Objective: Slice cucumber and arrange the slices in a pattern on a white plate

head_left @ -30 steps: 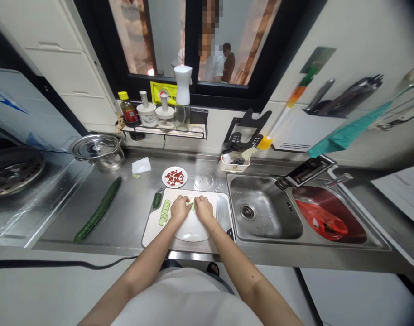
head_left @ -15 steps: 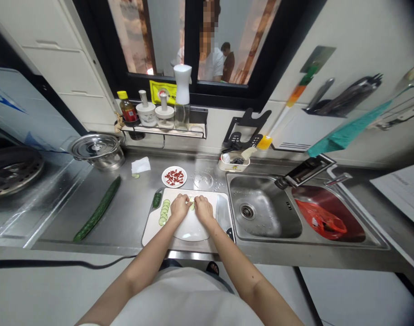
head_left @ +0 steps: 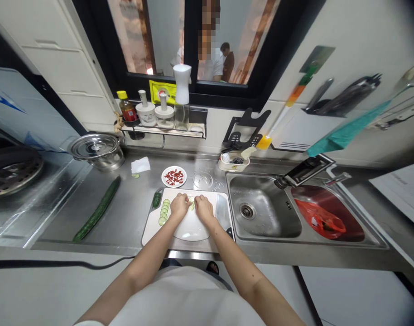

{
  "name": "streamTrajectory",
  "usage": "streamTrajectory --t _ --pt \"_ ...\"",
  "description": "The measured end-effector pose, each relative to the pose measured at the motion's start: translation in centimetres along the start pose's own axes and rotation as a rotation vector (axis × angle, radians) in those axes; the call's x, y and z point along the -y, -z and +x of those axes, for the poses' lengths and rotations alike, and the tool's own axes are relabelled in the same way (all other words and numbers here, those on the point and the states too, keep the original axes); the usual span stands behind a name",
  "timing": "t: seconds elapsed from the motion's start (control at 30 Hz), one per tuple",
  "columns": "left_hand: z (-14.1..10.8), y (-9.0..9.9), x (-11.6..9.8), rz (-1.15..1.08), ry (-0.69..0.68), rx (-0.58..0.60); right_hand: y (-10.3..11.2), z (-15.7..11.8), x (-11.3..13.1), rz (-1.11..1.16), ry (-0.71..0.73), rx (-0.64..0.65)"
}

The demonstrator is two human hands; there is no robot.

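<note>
A white plate (head_left: 191,232) lies on a pale cutting board (head_left: 151,234), with both my hands over its far part. Between the fingertips are pale green cucumber slices (head_left: 192,204). My left hand (head_left: 180,206) is closed with its fingertips on the slices; my right hand (head_left: 204,209) pinches at them from the other side. How many slices are held is hidden by the fingers. Left of the plate runs an overlapping row of cucumber slices (head_left: 164,213). A cucumber end piece (head_left: 156,199) sits in the board's corner. A knife (head_left: 223,209) rests along the board's right side.
Behind the board stands a small plate of chopped red pieces (head_left: 174,177). A whole cucumber (head_left: 97,209) and a lidded steel pot (head_left: 101,151) are to the left. On the right is a double sink (head_left: 266,222) with a red bag (head_left: 324,219).
</note>
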State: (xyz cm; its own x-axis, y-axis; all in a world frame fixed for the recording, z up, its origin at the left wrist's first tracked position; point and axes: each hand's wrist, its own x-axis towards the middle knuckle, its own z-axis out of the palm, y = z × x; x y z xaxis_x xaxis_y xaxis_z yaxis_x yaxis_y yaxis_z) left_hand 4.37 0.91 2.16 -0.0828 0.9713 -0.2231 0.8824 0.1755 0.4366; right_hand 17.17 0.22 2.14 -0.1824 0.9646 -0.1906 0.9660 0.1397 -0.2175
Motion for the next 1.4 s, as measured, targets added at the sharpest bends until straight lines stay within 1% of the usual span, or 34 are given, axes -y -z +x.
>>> streamTrajectory --t 0.2,0.47,0.9,1.07,1.2,1.4 --pt "0.0 0.2 0.0 -0.002 -0.008 0.004 0.1 0.0 0.0 0.021 -0.022 0.007" --pt "0.3 0.1 -0.1 0.007 0.022 0.022 0.1 0.1 -0.1 0.033 -0.055 0.016" --pt "0.6 -0.2 0.1 0.007 0.022 0.017 -0.1 -0.1 -0.5 0.043 -0.061 -0.017" --pt "0.5 -0.1 0.0 0.019 0.011 0.012 -0.4 -0.5 -0.6 0.068 -0.048 -0.051" --pt "0.5 0.0 -0.1 0.024 0.020 0.021 -0.6 -0.9 -0.7 0.065 -0.065 -0.060" --pt "0.7 0.0 -0.1 0.031 0.028 0.033 -0.5 -1.3 -0.9 0.041 -0.126 -0.064"
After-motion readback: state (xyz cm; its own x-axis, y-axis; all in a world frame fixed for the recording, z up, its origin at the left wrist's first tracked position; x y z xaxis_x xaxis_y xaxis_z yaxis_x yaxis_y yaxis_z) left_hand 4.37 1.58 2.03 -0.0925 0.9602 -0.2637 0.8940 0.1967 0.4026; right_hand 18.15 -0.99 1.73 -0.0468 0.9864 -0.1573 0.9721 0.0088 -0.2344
